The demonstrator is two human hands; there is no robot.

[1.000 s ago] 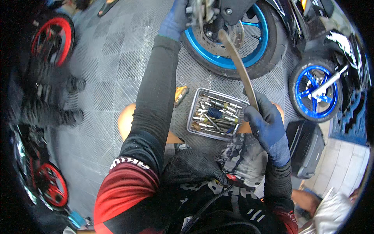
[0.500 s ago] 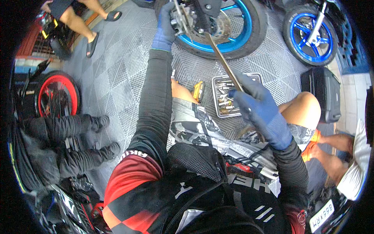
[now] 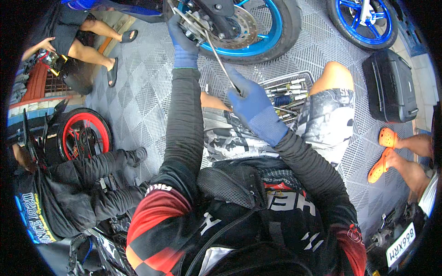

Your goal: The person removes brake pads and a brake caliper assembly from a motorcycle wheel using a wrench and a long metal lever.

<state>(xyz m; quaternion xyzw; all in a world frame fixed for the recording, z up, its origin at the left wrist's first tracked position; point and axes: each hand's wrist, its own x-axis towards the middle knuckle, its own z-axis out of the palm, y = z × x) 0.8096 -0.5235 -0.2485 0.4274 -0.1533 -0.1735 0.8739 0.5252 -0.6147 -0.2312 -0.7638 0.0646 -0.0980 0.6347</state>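
My left hand point(image 3: 184, 46), in a blue glove, is wrapped round a metal brake caliper point(image 3: 195, 28) beside the motorcycle's front wheel. In my right hand point(image 3: 252, 100), also blue-gloved, is a long, slim metal bar point(image 3: 220, 62) with its far end at the caliper. The bar's near end is hidden in my fist, so its exact kind does not show. Just right of the caliper are the wheel's brake disc point(image 3: 246, 28) and blue rim point(image 3: 276, 23). Below the wheel, a basket point(image 3: 304, 73) of tools sits partly behind my right hand.
A black case point(image 3: 390, 87) and another blue wheel point(image 3: 363, 20) are at the right. Orange clogs point(image 3: 380, 164) mark a person close on that side. On the left, a dark-clothed person point(image 3: 78, 193) sits near a red-rimmed wheel point(image 3: 85, 133); another person point(image 3: 94, 46) stands farther back.
My right hand has moved left with the bar, whose far end has shifted from beside the fork to the caliper. My left hand stays on the caliper. The whole view has shifted.
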